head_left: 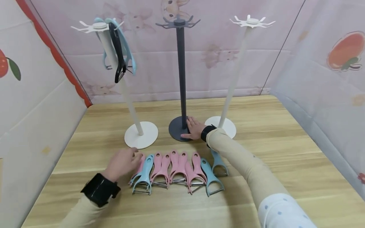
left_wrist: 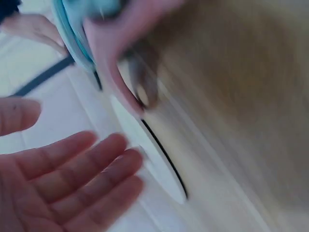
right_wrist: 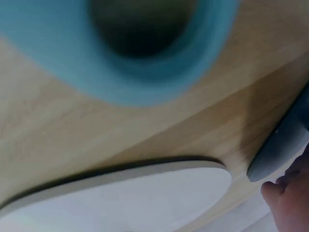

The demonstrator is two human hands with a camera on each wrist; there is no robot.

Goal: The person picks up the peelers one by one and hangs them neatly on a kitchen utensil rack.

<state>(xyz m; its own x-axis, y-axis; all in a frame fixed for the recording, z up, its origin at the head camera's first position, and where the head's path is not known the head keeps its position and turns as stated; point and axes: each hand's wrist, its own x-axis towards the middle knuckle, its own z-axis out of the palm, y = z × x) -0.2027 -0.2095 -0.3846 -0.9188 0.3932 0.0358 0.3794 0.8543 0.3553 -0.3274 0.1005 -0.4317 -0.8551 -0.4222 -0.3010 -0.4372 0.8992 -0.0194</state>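
My right hand rests on the round base of the dark grey stand, fingers spread beside its post; it shows at the edge of the right wrist view. My left hand hovers beside the left end of a row of peelers, and the left wrist view shows its fingers loosely extended with nothing in them. Several pink peelers lie overlapping on the table, with a light blue peeler near the left end. Toward the right are another light blue peeler and one partly under my right forearm.
A white stand at left carries light blue peelers and a black peeler on its hooks. Another white stand rises at right, its base partly behind my right arm. Fabric walls enclose the wooden table.
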